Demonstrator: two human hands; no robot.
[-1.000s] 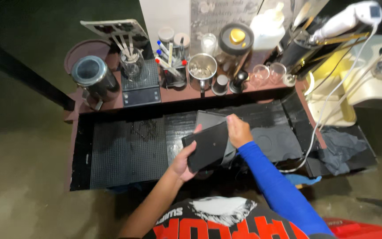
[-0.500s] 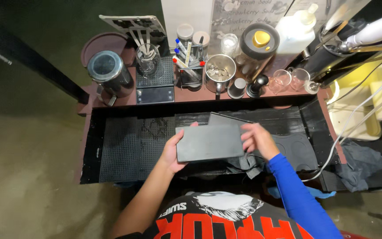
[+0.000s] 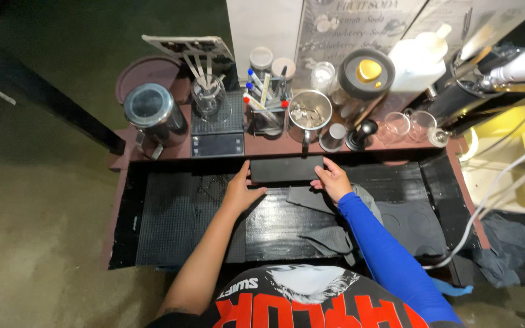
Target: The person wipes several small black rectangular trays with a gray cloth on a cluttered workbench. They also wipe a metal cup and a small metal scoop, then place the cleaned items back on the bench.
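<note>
I'm gripping the black flat block (image 3: pixel 287 169) with my left hand (image 3: pixel 242 190) and right hand (image 3: pixel 333 180), risking nudging the steel cup (image 3: pixel 308 113) just behind it.

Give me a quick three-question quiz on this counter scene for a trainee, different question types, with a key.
1. True or false: the left hand and the right hand each grip one end of the flat black slab.
2. What lies on the black counter right by the right wrist? A) a grey cloth B) a red sponge C) a white plate
3. Fill in: behind the slab, on the brown shelf, the steel cup stands between the holder of pens and the black lidded jar with a ______ centre.

Key: 1 true. 2 A. 3 yellow.
</note>
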